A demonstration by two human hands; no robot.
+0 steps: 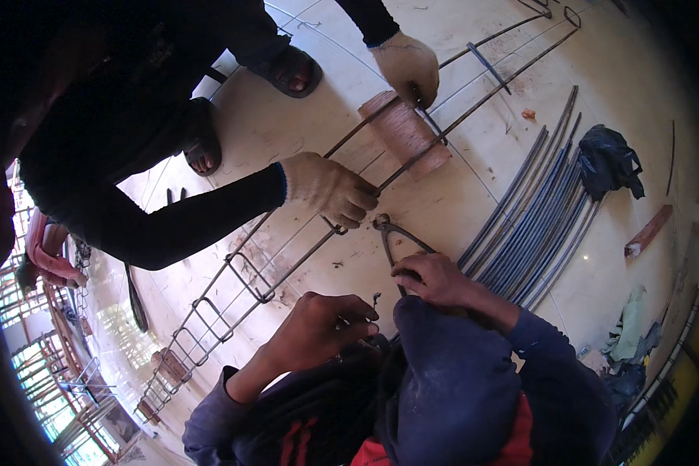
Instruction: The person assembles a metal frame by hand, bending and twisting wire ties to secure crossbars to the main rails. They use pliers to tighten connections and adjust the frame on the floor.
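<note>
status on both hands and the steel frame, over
Right hand gripping pincers. Left hand pinching thin wire. Steel frame on floor side, co-worker's gloved hand on it.

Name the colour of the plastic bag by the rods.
The plastic bag is black, in the head view.

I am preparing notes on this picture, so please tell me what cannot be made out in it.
In the head view:
Dark piece by the left hand: too small to identify.
Pincers: handles partly hidden by the right hand.
Metal rods: some lower ends hidden behind the right forearm.
Black bag: any contents, hidden by plastic.
</note>
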